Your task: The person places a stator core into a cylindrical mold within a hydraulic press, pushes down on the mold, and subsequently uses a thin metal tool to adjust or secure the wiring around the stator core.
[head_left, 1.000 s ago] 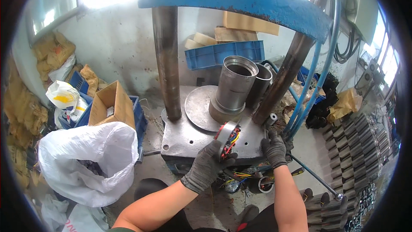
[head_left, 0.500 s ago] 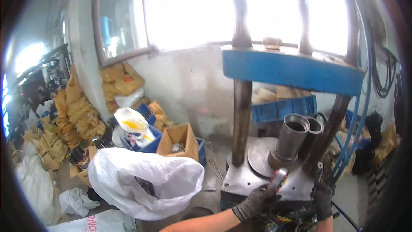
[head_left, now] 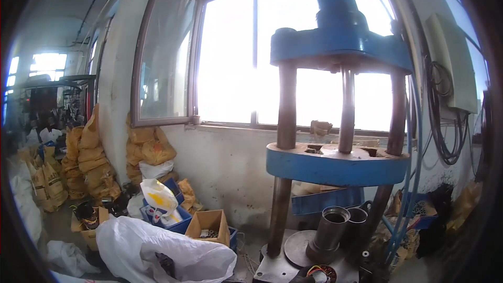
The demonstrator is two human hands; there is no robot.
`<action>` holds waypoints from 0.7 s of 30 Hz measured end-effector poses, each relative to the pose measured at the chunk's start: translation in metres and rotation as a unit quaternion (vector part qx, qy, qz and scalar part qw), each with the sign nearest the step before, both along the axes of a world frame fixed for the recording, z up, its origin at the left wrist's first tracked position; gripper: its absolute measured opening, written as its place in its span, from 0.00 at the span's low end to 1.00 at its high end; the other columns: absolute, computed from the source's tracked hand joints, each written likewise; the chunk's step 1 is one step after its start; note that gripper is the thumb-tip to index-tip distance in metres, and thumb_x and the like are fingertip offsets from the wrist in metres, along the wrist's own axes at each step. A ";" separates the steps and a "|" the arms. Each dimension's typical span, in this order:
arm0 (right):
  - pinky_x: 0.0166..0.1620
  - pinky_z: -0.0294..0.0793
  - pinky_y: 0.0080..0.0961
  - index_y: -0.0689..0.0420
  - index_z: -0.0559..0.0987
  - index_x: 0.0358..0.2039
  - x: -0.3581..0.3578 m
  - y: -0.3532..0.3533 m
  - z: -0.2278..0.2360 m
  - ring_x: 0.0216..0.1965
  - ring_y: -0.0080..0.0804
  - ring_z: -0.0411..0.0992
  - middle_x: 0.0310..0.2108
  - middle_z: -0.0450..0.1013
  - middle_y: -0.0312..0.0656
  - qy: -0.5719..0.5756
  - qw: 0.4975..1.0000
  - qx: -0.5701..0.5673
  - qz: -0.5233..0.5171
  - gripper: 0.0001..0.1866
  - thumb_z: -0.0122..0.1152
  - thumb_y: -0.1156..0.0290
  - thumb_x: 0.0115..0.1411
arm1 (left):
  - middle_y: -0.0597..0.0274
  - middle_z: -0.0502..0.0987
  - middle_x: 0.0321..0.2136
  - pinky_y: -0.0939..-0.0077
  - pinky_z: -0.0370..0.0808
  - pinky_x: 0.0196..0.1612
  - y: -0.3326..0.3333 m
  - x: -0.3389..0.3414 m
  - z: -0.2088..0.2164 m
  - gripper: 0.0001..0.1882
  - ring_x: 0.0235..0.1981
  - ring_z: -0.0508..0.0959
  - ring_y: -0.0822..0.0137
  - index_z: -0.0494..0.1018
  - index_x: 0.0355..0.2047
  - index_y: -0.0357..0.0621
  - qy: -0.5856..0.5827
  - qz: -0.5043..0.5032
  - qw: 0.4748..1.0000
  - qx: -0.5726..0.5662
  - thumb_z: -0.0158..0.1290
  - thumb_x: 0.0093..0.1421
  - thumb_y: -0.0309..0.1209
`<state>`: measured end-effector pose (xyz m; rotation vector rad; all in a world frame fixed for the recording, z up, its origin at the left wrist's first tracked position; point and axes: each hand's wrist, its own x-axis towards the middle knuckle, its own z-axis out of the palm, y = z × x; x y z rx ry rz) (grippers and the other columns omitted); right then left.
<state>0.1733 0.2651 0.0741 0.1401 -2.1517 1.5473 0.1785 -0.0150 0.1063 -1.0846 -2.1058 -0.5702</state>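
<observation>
At the lower edge, a small round motor stator (head_left: 326, 272) with a reddish winding ring and coloured wires is held over the front of the press's base plate (head_left: 272, 271). Part of my left hand (head_left: 301, 276), in a dark glove, shows beside it and grips it; the rest is cut off by the frame. A dark shape below the small knob (head_left: 365, 254) at the plate's right may be my right hand, but its fingers cannot be made out. Behind the stator, a grey metal cylinder (head_left: 331, 233) stands on the base beside a round steel disc (head_left: 298, 249).
The blue press crosshead (head_left: 335, 173) spans steel columns (head_left: 286, 105) above the base. A second dark cylinder (head_left: 358, 222) stands behind. To the left are a white sack (head_left: 157, 246), a cardboard box (head_left: 208, 226) and blue crates. Blue hoses (head_left: 411, 178) hang at the right.
My view has tilted up, so the press sits lower and my hands have mostly dropped out at the lower edge. The stator now shows its wired face rather than its edge.
</observation>
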 end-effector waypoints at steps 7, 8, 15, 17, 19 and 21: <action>0.45 0.75 0.34 0.61 0.81 0.48 0.014 -0.002 -0.007 0.42 0.34 0.76 0.39 0.78 0.43 -0.016 0.996 -0.090 -0.010 0.14 0.61 0.70 0.64 | 0.57 0.74 0.52 0.68 0.83 0.45 0.013 -0.016 -0.029 0.27 0.49 0.79 0.62 0.63 0.66 0.50 -0.617 -0.328 0.502 0.509 0.51 0.67 0.25; 0.44 0.75 0.33 0.62 0.81 0.47 0.016 -0.002 -0.009 0.41 0.33 0.76 0.38 0.78 0.42 -0.015 0.994 -0.109 -0.010 0.13 0.61 0.70 0.64 | 0.58 0.75 0.51 0.67 0.83 0.46 0.017 -0.028 -0.042 0.25 0.46 0.80 0.63 0.65 0.65 0.49 -0.601 -0.363 0.509 0.497 0.51 0.68 0.27; 0.41 0.75 0.28 0.62 0.82 0.43 0.032 0.004 -0.020 0.37 0.27 0.76 0.34 0.78 0.38 -0.023 0.971 -0.237 0.004 0.10 0.59 0.70 0.66 | 0.53 0.74 0.58 0.57 0.79 0.60 0.016 -0.044 -0.052 0.43 0.57 0.78 0.57 0.61 0.68 0.44 -0.628 -0.340 0.495 0.495 0.69 0.56 0.40; 0.37 0.75 0.27 0.59 0.82 0.42 0.042 -0.005 -0.012 0.34 0.25 0.76 0.33 0.79 0.38 -0.028 0.970 -0.239 0.031 0.11 0.60 0.64 0.68 | 0.53 0.74 0.58 0.57 0.78 0.60 0.010 -0.039 -0.052 0.44 0.58 0.77 0.56 0.60 0.68 0.46 -0.636 -0.328 0.494 0.494 0.70 0.55 0.37; 0.35 0.75 0.27 0.60 0.82 0.41 0.055 -0.009 0.000 0.32 0.26 0.77 0.33 0.80 0.40 -0.043 0.966 -0.250 0.045 0.13 0.61 0.63 0.66 | 0.53 0.73 0.59 0.57 0.78 0.61 0.007 -0.041 -0.062 0.44 0.59 0.76 0.56 0.59 0.68 0.47 -0.442 -0.241 0.810 0.299 0.69 0.55 0.33; 0.32 0.76 0.25 0.62 0.81 0.39 0.065 -0.014 0.009 0.28 0.28 0.77 0.31 0.80 0.41 -0.063 0.958 -0.271 0.067 0.15 0.64 0.60 0.64 | 0.53 0.73 0.59 0.56 0.78 0.62 0.005 -0.042 -0.066 0.44 0.60 0.76 0.55 0.59 0.69 0.48 -0.394 -0.200 0.861 0.252 0.68 0.54 0.28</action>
